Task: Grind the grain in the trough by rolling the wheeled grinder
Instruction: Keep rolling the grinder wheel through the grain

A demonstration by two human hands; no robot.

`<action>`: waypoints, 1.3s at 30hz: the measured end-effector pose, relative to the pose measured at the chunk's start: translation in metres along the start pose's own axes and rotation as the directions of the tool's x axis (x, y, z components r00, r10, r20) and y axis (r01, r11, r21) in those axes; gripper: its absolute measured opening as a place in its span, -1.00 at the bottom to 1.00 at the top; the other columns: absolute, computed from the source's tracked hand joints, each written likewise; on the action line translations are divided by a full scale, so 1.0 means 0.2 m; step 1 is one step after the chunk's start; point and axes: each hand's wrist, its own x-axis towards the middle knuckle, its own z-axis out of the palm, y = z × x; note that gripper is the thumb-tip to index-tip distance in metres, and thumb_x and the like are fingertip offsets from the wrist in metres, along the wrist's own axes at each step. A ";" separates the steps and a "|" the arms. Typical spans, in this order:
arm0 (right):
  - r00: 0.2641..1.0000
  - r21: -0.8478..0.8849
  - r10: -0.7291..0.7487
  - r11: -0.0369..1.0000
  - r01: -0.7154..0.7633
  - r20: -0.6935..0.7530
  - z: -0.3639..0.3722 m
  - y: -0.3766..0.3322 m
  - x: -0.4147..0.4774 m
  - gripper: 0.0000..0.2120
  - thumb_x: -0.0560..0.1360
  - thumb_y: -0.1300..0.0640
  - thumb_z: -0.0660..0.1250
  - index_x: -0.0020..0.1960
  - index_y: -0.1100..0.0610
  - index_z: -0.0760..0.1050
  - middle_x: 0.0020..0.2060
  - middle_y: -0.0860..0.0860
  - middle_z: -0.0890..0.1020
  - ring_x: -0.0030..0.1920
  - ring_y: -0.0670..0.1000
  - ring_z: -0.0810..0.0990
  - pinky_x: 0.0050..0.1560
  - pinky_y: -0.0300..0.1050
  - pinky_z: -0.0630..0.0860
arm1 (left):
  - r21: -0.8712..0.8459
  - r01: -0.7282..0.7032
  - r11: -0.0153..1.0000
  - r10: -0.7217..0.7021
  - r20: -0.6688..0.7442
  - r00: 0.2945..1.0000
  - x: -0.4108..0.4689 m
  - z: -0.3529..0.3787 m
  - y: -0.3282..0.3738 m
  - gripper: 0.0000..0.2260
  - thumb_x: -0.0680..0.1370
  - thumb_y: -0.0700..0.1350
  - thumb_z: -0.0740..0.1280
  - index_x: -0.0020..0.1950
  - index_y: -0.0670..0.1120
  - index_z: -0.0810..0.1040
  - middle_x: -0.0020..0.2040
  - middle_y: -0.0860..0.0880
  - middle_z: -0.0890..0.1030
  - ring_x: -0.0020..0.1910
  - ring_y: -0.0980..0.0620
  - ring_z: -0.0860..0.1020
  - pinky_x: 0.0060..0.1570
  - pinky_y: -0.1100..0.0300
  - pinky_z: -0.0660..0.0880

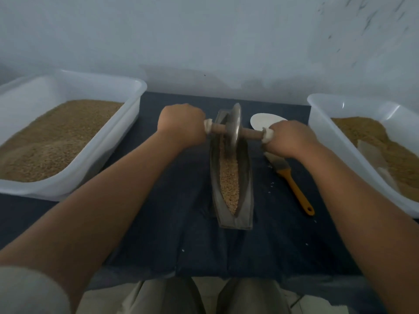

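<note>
A dark blue cloth point(176, 234) covers the working surface and reaches the pale wall at the back. At its left edge stands the left tub point(74, 188), white plastic and the biggest thing here, holding a broad tan granular heap point(56, 137). At the right edge sits the right tub point(328, 132) of the same kind, with a smaller tan pile point(371, 132) and something pale and flat lying half sunk in it; I cannot tell what it is.

Down the middle of the cloth, between the tubs and pointing away from the person, lies the trough point(246, 177), narrow, grey and boat-shaped. The grain point(230, 180) fills its groove from the near tip up to the wheel. The wheeled grinder point(234, 123) stands upright in the far end of the trough, its metal disc in the groove and its wooden axle crossing above the rims.

The left hand point(181, 123) is fisted round the axle's left end, the right hand point(290, 138) round its right end, fingers curled tight, with white wrapping showing just inside each fist.

Just right of the trough a brush point(294, 186) with an orange handle lies on the cloth, its bristles under the right wrist. Beyond it rests a white oval scoop point(265, 122), partly hidden by the right hand.
</note>
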 end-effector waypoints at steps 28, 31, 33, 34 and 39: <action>0.913 0.266 -0.149 0.963 0.046 0.379 -0.11 0.06 -0.37 -0.71 0.15 -0.31 0.31 -0.15 -0.31 0.55 -0.34 -0.29 0.62 -0.33 -0.19 0.62 -0.38 -0.11 0.41 | -0.038 -0.127 0.991 0.106 -0.345 0.933 -0.52 0.05 -0.03 -0.69 0.53 0.18 0.10 -0.36 0.07 0.22 -0.51 0.12 0.26 -0.59 0.12 0.14 -0.42 0.32 0.04; 0.980 0.091 0.004 0.996 -0.023 0.197 -0.01 0.05 -0.18 -0.76 0.33 -0.20 0.31 -0.30 -0.03 0.54 -0.42 -0.05 0.59 -0.36 -0.04 0.57 -0.37 -0.10 0.41 | 0.003 -0.056 0.998 0.055 -0.185 0.981 -0.30 0.10 -0.01 -0.71 0.53 0.12 0.16 -0.34 0.04 0.27 -0.42 0.09 0.36 -0.50 0.02 0.31 -0.41 0.22 0.17; 0.995 -0.012 0.067 0.998 -0.066 0.073 0.02 0.04 -0.06 -0.73 0.42 -0.19 0.22 -0.26 -0.02 0.51 -0.35 -0.04 0.58 -0.33 0.00 0.53 -0.37 -0.11 0.36 | -0.023 0.003 1.000 -0.005 -0.098 0.995 -0.11 0.10 -0.01 -0.75 0.52 0.05 0.28 -0.31 0.02 0.33 -0.37 0.06 0.39 -0.39 -0.08 0.44 -0.33 0.15 0.31; 0.997 -0.019 0.073 0.997 -0.072 0.032 0.03 0.02 -0.02 -0.70 0.49 -0.19 0.19 -0.25 -0.01 0.49 -0.33 -0.03 0.57 -0.32 0.00 0.50 -0.37 -0.12 0.33 | -0.034 0.021 0.999 -0.023 -0.064 0.998 -0.04 0.08 -0.01 -0.76 0.50 0.04 0.32 -0.30 0.02 0.37 -0.36 0.05 0.40 -0.33 -0.12 0.49 -0.29 0.12 0.36; 0.985 0.020 -0.006 1.000 0.002 0.174 -0.04 0.03 -0.11 -0.81 0.41 -0.10 0.32 -0.29 -0.02 0.48 -0.38 -0.02 0.58 -0.36 -0.01 0.54 -0.38 -0.10 0.40 | -0.007 -0.005 1.000 0.005 -0.065 0.998 -0.18 0.05 0.00 -0.80 0.53 0.06 0.28 -0.27 0.03 0.46 -0.36 0.06 0.46 -0.39 -0.04 0.48 -0.35 0.16 0.34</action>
